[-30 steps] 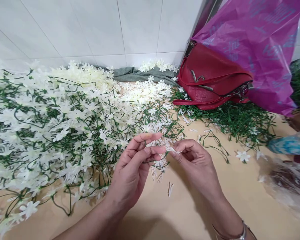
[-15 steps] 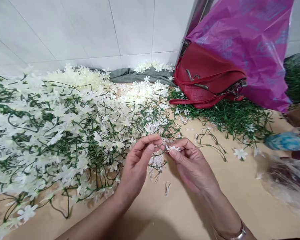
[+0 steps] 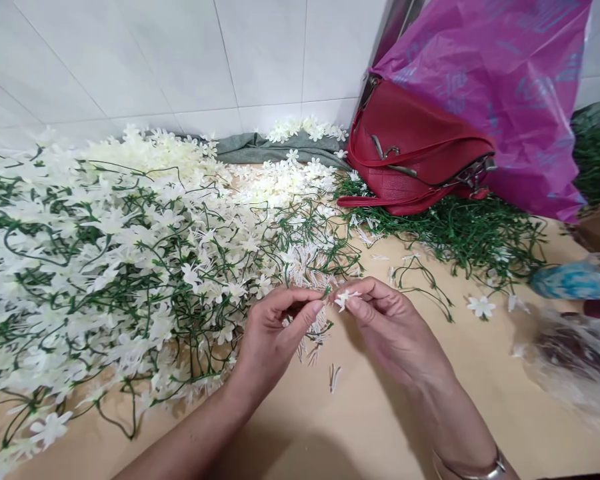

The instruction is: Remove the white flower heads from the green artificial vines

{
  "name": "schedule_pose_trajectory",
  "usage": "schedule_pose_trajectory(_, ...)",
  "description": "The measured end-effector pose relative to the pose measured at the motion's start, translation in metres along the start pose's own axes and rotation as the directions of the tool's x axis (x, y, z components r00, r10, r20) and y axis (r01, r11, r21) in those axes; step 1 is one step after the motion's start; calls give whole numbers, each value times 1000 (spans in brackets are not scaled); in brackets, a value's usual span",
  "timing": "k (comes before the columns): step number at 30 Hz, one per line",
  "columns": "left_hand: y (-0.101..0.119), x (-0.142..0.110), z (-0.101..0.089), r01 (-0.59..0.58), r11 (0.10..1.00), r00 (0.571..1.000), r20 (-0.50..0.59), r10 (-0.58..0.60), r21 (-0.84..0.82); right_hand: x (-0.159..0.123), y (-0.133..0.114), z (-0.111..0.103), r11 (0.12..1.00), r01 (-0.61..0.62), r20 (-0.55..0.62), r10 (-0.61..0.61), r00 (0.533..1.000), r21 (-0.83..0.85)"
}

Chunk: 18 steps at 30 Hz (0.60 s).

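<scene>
Between the thumb and forefinger of my right hand [image 3: 393, 333] is a small white artificial flower [image 3: 346, 301]. My left hand [image 3: 277, 333] pinches a thin green stem [image 3: 327, 292], and its tip shows right beside the flower. The fingertips of both hands almost meet, so I cannot tell whether stem and flower are joined. Under and behind the hands lie loose white stamens [image 3: 300, 263] and green stems. A big heap of white flowers on green stems [image 3: 115, 267] spreads to the left of my left hand.
Loose white petals [image 3: 290, 180] lie near the tiled wall [image 3: 180, 60]. A red handbag [image 3: 420, 147] sits on green stems [image 3: 480, 233], with a purple plastic bag [image 3: 525, 100] behind it. Clear plastic wrapping [image 3: 575, 360] and a single flower [image 3: 481, 307] are on the right.
My left fingers have lowered and closed into a flatter pinch, with a green stem tip now showing. The white flower in my right hand has turned slightly.
</scene>
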<state>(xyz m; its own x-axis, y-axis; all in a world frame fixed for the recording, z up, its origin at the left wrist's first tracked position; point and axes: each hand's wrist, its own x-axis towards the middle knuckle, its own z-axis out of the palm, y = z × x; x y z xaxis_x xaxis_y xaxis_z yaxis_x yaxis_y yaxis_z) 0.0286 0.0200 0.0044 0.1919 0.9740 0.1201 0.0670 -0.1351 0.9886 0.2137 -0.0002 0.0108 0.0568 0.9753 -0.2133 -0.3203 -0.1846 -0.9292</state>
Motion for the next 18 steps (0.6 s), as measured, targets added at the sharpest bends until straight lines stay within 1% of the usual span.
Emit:
schedule_pose_trajectory(3,3,0,-2,-96,992,995,2,96,80,1,-2,-1,1000,-19,62,17,998,21)
schedule_pose_trajectory(6,3,0,-4,-200,964,979,67,191,174,2,-3,-2,997,-54,98,49,994,46)
schedule_pose_trajectory(9,2,-1,-6,-240,946,970,89,226,217,2,-4,-4,998,-62,95,60,994,16)
schedule_pose_trajectory(13,2,0,-7,-271,928,963,87,257,255,3,-6,-6,999,-26,88,29,996,-31)
schedule_pose_trajectory(15,2,1,-7,-318,907,948,102,301,275,4,-6,-5,1000,-13,73,15,997,-28)
schedule_pose_trajectory(18,2,0,-6,-379,881,925,120,360,282,5,-6,-5,999,-23,71,26,997,-41)
